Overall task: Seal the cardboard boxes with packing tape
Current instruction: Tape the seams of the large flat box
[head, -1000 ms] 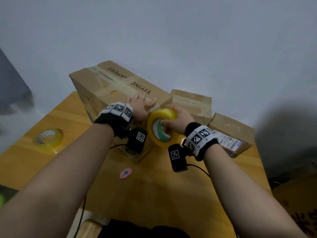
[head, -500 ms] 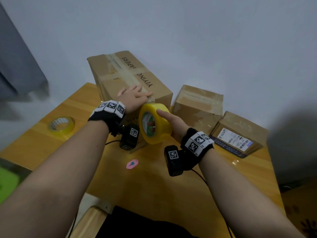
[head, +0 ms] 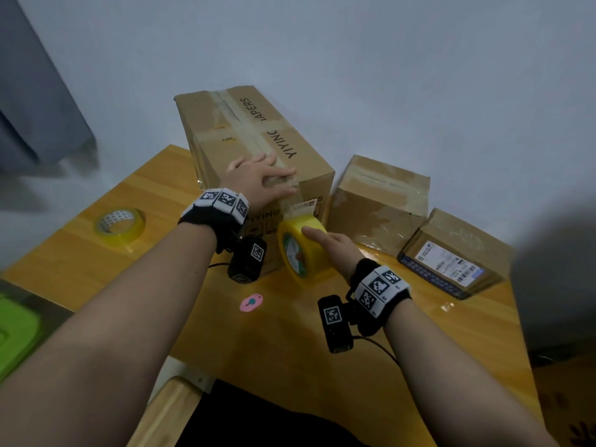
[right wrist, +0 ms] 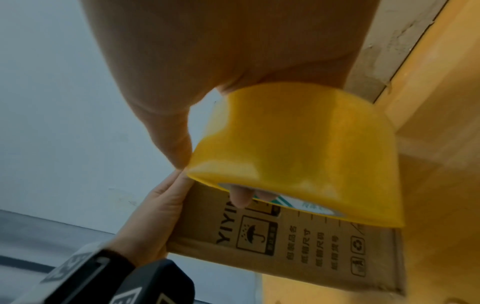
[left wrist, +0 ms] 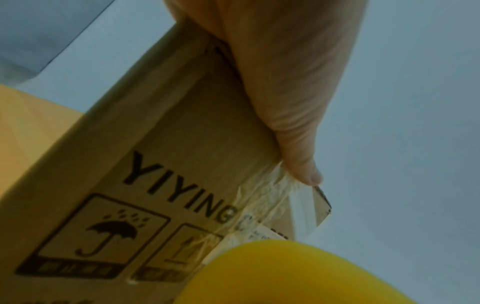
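Note:
A tall cardboard box [head: 258, 140] printed YIYING stands at the table's far middle, with tape strips crossing its top. My left hand [head: 261, 182] lies flat with straight fingers on the box's near top edge, pressing a clear tape strip [left wrist: 270, 197] there. My right hand [head: 335, 246] grips a yellow tape roll [head: 303, 253] in front of the box's near face, fingers through its core. A stretch of tape [head: 292, 204] runs from the roll up to the top edge. The roll [right wrist: 298, 156] fills the right wrist view.
Two smaller cardboard boxes stand to the right: one taped [head: 380, 198], one with a shipping label [head: 454, 253]. A second tape roll [head: 119, 224] lies at the left of the wooden table [head: 258, 343]. A small pink item [head: 251, 302] lies near the front. A green lid [head: 16, 330] shows bottom left.
My right hand has brought the roll down from the box's top edge along its near face, drawing out tape. My left hand stayed pressing on the top edge.

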